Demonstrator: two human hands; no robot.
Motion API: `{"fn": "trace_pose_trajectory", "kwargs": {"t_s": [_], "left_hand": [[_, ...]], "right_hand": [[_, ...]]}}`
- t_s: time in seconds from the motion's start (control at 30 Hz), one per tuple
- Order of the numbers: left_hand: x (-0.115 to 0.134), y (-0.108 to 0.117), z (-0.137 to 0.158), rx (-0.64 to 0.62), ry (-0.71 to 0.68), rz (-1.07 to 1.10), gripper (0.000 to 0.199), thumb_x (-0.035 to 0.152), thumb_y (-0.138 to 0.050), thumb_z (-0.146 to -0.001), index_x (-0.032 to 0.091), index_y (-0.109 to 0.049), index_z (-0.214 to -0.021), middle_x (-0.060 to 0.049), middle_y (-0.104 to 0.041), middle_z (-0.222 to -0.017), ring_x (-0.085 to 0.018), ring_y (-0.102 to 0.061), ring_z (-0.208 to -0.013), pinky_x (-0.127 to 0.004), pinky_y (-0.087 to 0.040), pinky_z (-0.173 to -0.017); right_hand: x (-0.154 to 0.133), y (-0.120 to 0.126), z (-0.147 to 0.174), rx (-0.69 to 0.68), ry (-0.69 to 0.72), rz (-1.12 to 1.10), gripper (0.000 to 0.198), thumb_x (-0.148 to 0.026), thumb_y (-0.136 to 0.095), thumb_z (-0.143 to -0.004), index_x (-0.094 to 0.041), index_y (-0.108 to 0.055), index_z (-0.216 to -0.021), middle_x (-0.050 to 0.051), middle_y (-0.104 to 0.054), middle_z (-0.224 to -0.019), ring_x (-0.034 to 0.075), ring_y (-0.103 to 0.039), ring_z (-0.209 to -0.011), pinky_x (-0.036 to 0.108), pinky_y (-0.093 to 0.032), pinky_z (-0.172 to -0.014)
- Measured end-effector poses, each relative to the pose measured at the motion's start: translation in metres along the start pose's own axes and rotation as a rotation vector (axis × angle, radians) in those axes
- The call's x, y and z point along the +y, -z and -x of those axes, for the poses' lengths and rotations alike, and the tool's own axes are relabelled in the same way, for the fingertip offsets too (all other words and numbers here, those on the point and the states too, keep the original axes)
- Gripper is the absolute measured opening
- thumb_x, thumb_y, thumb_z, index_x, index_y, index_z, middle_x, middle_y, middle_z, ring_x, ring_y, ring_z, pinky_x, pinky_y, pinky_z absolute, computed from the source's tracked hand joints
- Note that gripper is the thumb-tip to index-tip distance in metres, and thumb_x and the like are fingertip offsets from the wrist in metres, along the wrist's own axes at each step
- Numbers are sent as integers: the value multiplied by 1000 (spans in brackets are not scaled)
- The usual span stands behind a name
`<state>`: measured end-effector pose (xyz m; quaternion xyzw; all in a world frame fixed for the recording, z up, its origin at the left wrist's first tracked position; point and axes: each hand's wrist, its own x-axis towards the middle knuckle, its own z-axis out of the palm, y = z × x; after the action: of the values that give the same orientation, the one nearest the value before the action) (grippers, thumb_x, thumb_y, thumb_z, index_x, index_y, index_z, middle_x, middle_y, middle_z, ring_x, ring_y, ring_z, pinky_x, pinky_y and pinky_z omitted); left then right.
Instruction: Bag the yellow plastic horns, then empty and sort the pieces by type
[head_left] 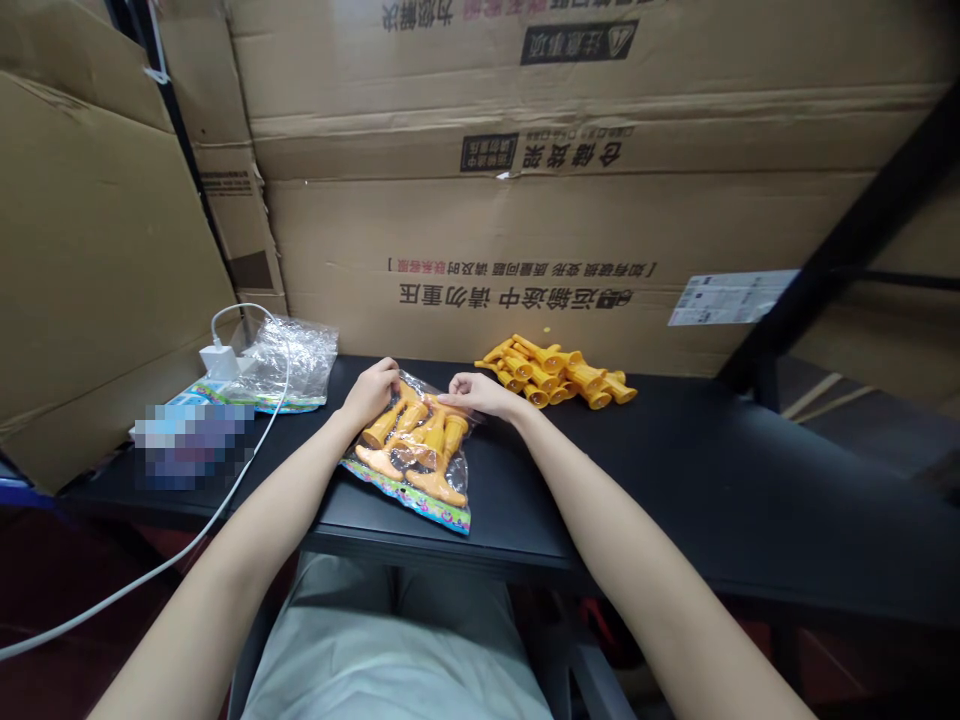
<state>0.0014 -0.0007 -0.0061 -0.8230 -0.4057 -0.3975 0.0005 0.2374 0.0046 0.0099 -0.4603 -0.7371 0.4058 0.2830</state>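
A clear plastic bag point(411, 458) with a colourful printed strip lies on the black table, the strip toward me and over the front edge. Inside it are several orange-yellow plastic pieces point(431, 440), shaped like small horns with flared ends. My left hand point(375, 388) has its fingers closed on the bag's far left corner. At the far right corner, my right hand point(480, 392) pinches the bag between thumb and fingers. Behind and to the right sits a loose pile of similar orange-yellow plastic pieces point(555, 372).
To the left lie more clear bags point(289, 360) and a white charger plug point(219, 361), whose cable point(247, 470) runs down across the table's left side. A blurred-out item point(191, 440) is beside them. Cardboard point(465, 220) walls the back; a black shelf post point(847, 220) slants at right.
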Motion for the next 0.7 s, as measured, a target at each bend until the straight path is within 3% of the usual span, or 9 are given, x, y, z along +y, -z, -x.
{"fn": "trace_pose_trajectory", "kwargs": {"t_s": [0.1,0.2,0.43,0.57,0.7], "left_hand": [[6,0,0,37,-23,5,25,-2,-40,-70,17,-52,-60,-2,-55,-86,-11,-52,-76,-21,-41,-73],[6,-1,0,66,-43,6,25,-1,-39,-72,17,-53,-60,-3,-56,-87,-12,-53,-78,-22,-42,-74],[4,1,-2,70,-30,-24,26,-1,-39,-72,18,-54,-61,-4,-56,-85,-14,-53,-81,-24,-43,-76],[3,8,-4,177,-6,-13,23,4,-43,-77,18,-59,-72,-6,-56,-99,-16,-55,-93,-27,-44,-85],[-10,15,-4,374,49,-29,19,6,-45,-80,19,-60,-81,-7,-55,-101,-18,-54,-101,-31,-44,-91]], "right_hand": [[-4,0,3,-107,-26,-61,43,-49,-79,-56,-15,-64,-77,-2,-61,-61,7,-49,-50,19,-37,-46],[-6,-6,4,-191,-90,-137,40,-48,-79,-58,-15,-63,-74,0,-64,-67,8,-54,-54,20,-42,-50],[-13,-24,6,-302,-121,-516,41,-34,-82,-58,-14,-64,-90,7,-71,-85,16,-67,-72,26,-54,-68],[-15,-22,6,-187,-121,-606,28,-24,-80,-62,-14,-62,-82,6,-71,-80,15,-67,-68,25,-55,-67],[-13,-10,2,-11,-137,-690,32,-19,-78,-64,-18,-55,-86,4,-70,-82,16,-67,-70,29,-57,-67]]}}
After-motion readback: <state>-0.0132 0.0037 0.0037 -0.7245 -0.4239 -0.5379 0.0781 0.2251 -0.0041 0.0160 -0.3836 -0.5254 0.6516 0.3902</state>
